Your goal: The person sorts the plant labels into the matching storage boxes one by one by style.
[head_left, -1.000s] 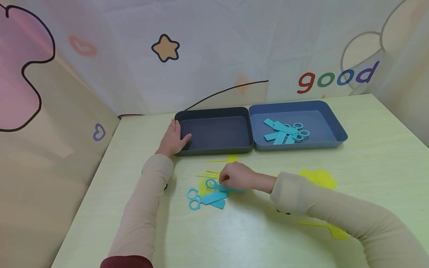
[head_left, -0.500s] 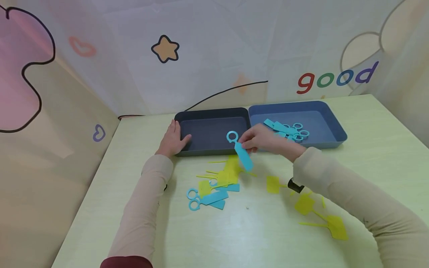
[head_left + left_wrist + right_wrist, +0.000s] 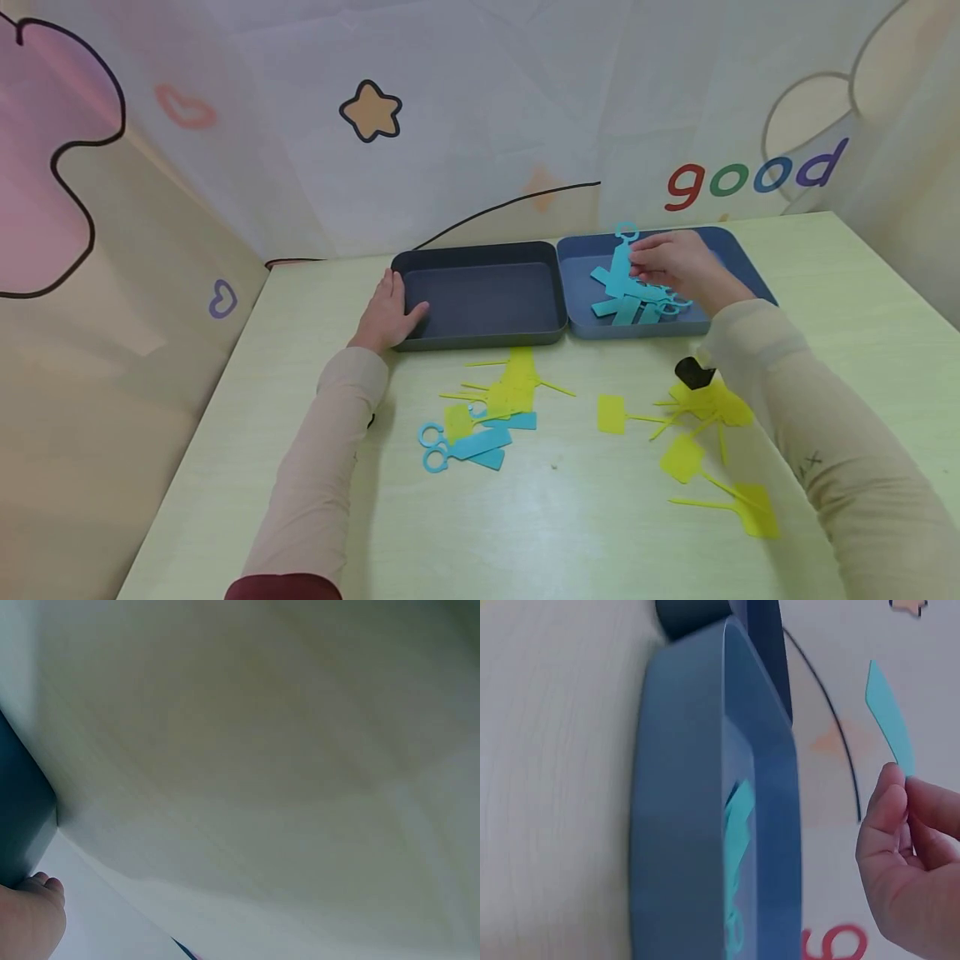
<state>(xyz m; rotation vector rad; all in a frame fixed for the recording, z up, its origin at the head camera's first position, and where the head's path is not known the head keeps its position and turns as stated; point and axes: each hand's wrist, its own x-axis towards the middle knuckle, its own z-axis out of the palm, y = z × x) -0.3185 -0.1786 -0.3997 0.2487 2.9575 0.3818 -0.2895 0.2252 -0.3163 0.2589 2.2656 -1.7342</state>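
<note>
Over the blue tray (image 3: 720,242), my right hand (image 3: 678,265) pinches a teal ring-ended tag (image 3: 621,260) by its edge, ring end up. The right wrist view shows the same tag (image 3: 889,712) between thumb and fingers, held above the tray's rim. Below it several teal tags (image 3: 626,310) lie in a pile inside that tray. At the dark tray (image 3: 480,340), my left hand (image 3: 386,312) rests on the left rim with fingers straight and thumb over the corner. The left wrist view catches only part of that hand (image 3: 30,919) at the tray's side.
More teal tags (image 3: 480,443) lie on the table, partly under yellow tags (image 3: 517,383) with thin tails. Another scatter of yellow tags (image 3: 682,458) lies on the right, partly beneath the right forearm. A printed curtain (image 3: 480,125) hangs behind the trays.
My right hand has picked a teal tag from the table pile and carried it up and right, to over the blue tray. The left hand has stayed on the dark tray.
</note>
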